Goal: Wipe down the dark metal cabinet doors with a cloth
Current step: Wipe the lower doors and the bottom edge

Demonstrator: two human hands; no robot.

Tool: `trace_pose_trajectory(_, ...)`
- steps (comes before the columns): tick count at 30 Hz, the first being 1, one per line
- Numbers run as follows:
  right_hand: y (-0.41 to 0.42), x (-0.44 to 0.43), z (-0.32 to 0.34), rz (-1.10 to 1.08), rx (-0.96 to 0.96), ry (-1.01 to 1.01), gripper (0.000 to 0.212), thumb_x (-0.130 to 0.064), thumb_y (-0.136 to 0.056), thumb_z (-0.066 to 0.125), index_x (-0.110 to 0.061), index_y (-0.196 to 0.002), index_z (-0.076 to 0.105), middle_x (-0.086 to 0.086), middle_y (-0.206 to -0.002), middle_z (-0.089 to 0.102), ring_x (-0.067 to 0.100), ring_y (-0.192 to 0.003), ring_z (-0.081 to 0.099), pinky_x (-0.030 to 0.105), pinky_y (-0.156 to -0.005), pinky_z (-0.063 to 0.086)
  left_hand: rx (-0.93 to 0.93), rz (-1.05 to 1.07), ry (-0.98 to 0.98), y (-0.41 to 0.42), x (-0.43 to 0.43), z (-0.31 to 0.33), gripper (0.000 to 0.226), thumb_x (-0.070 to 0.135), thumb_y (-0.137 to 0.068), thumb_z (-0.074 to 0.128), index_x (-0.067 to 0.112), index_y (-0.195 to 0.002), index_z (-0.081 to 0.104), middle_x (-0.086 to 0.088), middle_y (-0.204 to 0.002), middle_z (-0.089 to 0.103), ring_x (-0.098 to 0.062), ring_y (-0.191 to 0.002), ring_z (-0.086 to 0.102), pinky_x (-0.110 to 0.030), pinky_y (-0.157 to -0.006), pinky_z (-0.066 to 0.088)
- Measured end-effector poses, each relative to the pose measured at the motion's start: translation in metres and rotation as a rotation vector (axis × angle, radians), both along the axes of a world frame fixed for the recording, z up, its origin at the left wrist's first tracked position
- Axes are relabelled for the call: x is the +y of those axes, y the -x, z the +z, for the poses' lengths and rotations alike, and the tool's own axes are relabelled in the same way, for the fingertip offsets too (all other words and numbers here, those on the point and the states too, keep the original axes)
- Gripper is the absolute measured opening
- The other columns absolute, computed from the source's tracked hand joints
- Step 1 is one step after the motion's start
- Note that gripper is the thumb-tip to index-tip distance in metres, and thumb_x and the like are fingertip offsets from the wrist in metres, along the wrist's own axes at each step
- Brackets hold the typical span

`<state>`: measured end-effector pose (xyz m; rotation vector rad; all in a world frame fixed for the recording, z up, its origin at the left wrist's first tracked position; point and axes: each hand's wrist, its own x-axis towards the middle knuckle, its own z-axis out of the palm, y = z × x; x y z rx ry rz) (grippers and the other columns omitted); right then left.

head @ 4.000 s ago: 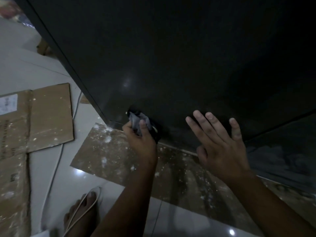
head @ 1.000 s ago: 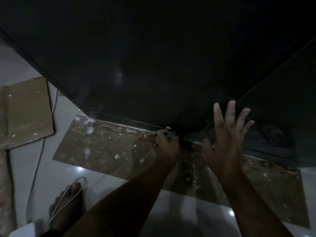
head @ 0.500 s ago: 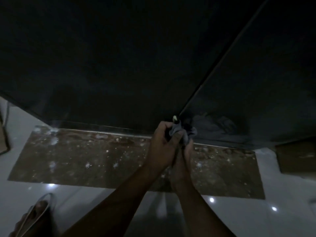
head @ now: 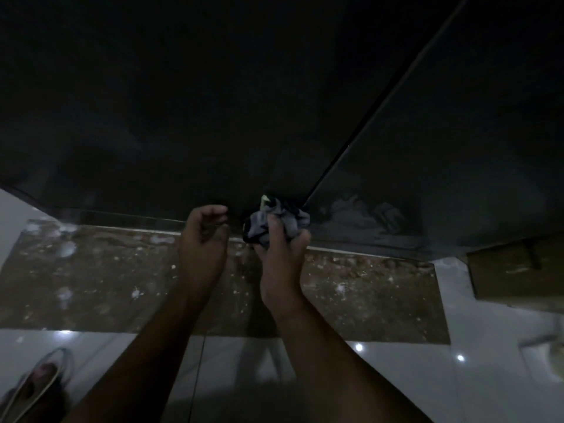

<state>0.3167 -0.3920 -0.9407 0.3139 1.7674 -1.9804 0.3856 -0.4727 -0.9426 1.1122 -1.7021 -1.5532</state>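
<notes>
We look down at our two bare hands, held close together at the foot of the dark metal cabinet. Our right hand (head: 279,264) grips a crumpled grey cloth (head: 283,219), fingers and thumb curled round the bundle. It holds the cloth at the bottom edge of the cabinet, right where the narrow seam (head: 375,99) between the two doors reaches the base. We cannot tell whether the cloth presses on the metal or sits just off it. A small pale tag (head: 265,198) sticks up from the top of the cloth.

Our left hand (head: 203,239) is just beside the right one, a small gap apart, its fingers loosely curled and holding nothing. Its fingertips are near the lower edge of the left cabinet door (head: 152,102).

The right cabinet door (head: 451,132) fills the upper right, and its glossy surface shows a dim reflection of the cloth (head: 363,216).

Below the doors, a brown speckled floor slab (head: 91,279) flecked with white runs along the cabinet base. Glossy white floor tiles (head: 488,377) lie nearer to us, with small bright light spots on them. A flat piece of brown cardboard (head: 512,270) lies on the floor to the right, near the cabinet corner. At the lower left we see our foot in a strapped sandal (head: 36,386) on the tiles.
</notes>
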Motion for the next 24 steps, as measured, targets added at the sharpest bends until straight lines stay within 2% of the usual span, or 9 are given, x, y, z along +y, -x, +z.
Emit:
trace_pose_trajectory(4, 0.005, 0.0, -0.001, -0.214, -0.132, 0.157, 0.03, -0.018, -0.093, 0.067, -0.016, -0.12, 0.053, 0.009, -0.114, 0.067, 0.016, -0.094, 0.071, 0.041, -0.085, 0.058, -0.043, 0.045, 0.007, -0.001, -0.003, 0.005, 0.033, -0.002, -0.091, 0.058, 0.014, -0.12, 0.057, 0.006, -0.113, 0.061, 0.014, -0.094, 0.056, -0.004, -0.076, 0.046)
trace_pose_trajectory(6, 0.005, 0.005, 0.002, -0.286, -0.167, 0.208, 0.035, -0.012, -0.093, 0.065, -0.015, -0.126, 0.054, 0.011, -0.117, 0.067, 0.017, -0.096, 0.07, 0.04, -0.086, 0.057, -0.051, 0.051, 0.012, 0.0, -0.003, 0.008, 0.034, 0.002, -0.091, 0.061, 0.017, -0.12, 0.054, 0.005, -0.113, 0.06, 0.009, -0.097, 0.057, -0.018, -0.084, 0.053)
trace_pose_trajectory(8, 0.006, 0.009, 0.007, -0.366, -0.152, 0.202, 0.041, -0.01, -0.091, 0.067, -0.013, -0.13, 0.053, 0.01, -0.119, 0.067, 0.018, -0.099, 0.07, 0.039, -0.085, 0.057, -0.093, 0.053, 0.084, 0.002, 0.0, 0.014, 0.038, 0.013, -0.089, 0.065, 0.019, -0.124, 0.05, -0.002, -0.122, 0.057, -0.006, -0.107, 0.058, -0.036, -0.091, 0.053)
trace_pose_trajectory(11, 0.028, 0.015, 0.023, -0.669, -0.138, 0.214, 0.031, -0.021, -0.095, 0.065, -0.022, -0.122, 0.051, 0.001, -0.116, 0.063, 0.016, -0.098, 0.065, 0.039, -0.086, 0.056, -0.207, 0.018, 0.314, 0.007, 0.013, 0.03, 0.055, 0.03, -0.089, 0.064, 0.019, -0.137, 0.039, -0.01, -0.14, 0.04, -0.022, -0.124, 0.046, -0.049, -0.102, 0.045)
trace_pose_trajectory(13, 0.054, 0.027, 0.04, -0.817, -0.058, 0.167, 0.026, -0.026, -0.098, 0.06, -0.023, -0.121, 0.049, -0.002, -0.117, 0.061, 0.012, -0.097, 0.063, 0.03, -0.084, 0.056, -0.277, -0.026, 0.468, 0.012, 0.025, 0.043, 0.065, 0.038, -0.087, 0.061, 0.023, -0.143, 0.031, -0.015, -0.147, 0.033, -0.03, -0.135, 0.037, -0.064, -0.106, 0.033)
trace_pose_trajectory(17, 0.062, 0.032, 0.047, -0.767, 0.214, -0.024, 0.034, -0.016, -0.101, 0.055, -0.007, -0.132, 0.047, 0.0, -0.114, 0.057, -0.004, -0.084, 0.059, 0.007, -0.066, 0.047, -0.192, -0.122, 0.645, 0.021, 0.048, 0.053, 0.071, 0.024, -0.083, 0.065, 0.02, -0.145, 0.03, -0.02, -0.15, 0.025, -0.037, -0.139, 0.031, -0.072, -0.104, 0.026)
trace_pose_trajectory(20, 0.045, 0.023, 0.033, -0.611, 0.293, -0.109, 0.037, -0.013, -0.098, 0.059, 0.005, -0.128, 0.047, 0.012, -0.11, 0.057, 0.008, -0.082, 0.057, 0.008, -0.064, 0.047, -0.073, -0.186, 0.728, 0.027, 0.057, 0.055, 0.065, 0.021, -0.081, 0.065, 0.019, -0.139, 0.037, -0.012, -0.147, 0.026, -0.029, -0.136, 0.032, -0.069, -0.1, 0.034)
trace_pose_trajectory(22, 0.036, 0.02, 0.026, -0.531, 0.266, -0.115, 0.035, -0.017, -0.096, 0.062, -0.002, -0.125, 0.049, 0.01, -0.109, 0.06, 0.013, -0.085, 0.059, 0.011, -0.066, 0.051, -0.011, -0.194, 0.746, 0.028, 0.057, 0.056, 0.06, 0.021, -0.08, 0.066, 0.017, -0.134, 0.04, -0.007, -0.144, 0.026, -0.026, -0.134, 0.031, -0.066, -0.097, 0.038)
trace_pose_trajectory(24, 0.034, 0.024, 0.022, -0.483, 0.188, -0.075, 0.033, -0.02, -0.095, 0.064, -0.01, -0.123, 0.05, 0.007, -0.109, 0.062, 0.015, -0.089, 0.064, 0.019, -0.07, 0.056, 0.0, -0.223, 0.742, 0.029, 0.059, 0.052, 0.056, 0.023, -0.08, 0.064, 0.017, -0.132, 0.042, -0.013, -0.144, 0.029, -0.022, -0.133, 0.031, -0.061, -0.097, 0.04)
